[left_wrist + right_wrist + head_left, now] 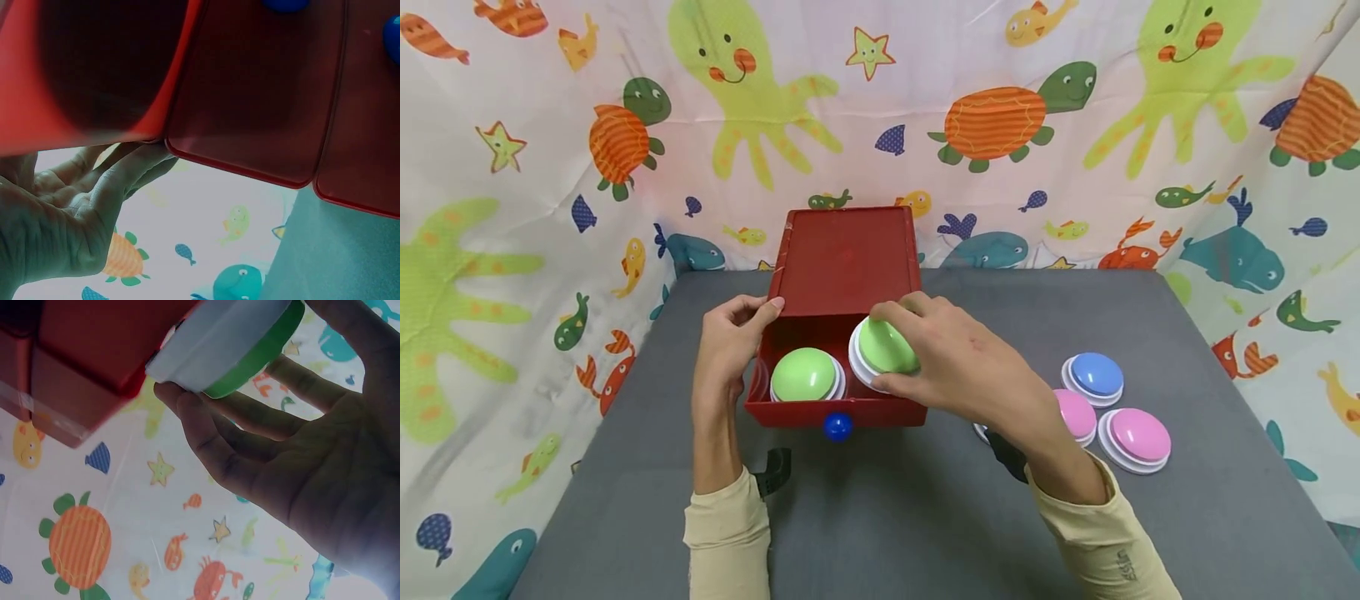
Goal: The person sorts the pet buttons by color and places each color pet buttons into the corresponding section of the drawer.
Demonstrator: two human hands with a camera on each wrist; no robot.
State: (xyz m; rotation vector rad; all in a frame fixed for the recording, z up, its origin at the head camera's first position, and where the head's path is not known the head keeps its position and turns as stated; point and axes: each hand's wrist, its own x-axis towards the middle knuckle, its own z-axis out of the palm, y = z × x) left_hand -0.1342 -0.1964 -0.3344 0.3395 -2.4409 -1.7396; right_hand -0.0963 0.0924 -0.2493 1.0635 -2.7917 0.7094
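The tilted green light (886, 347) lies at the left of my right grip (964, 360), which clasps it, spread to its width, over the right half of the red drawer (801, 414); I can't tell whether it touches. It's round, no long axis: glossy dome, white base. Beside it sits a second green light (803, 375); my left grip (732, 335) pinches the left edge of the red box (846, 260).

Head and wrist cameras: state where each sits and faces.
Head: on the head, facing forward and down at the drawer; left hand, right hand and sleeves show.
Left wrist: on that wrist, facing the cabinet; left hand shows.
Right wrist: on that wrist, facing the held green button; right hand shows.
Head and right wrist share that button.
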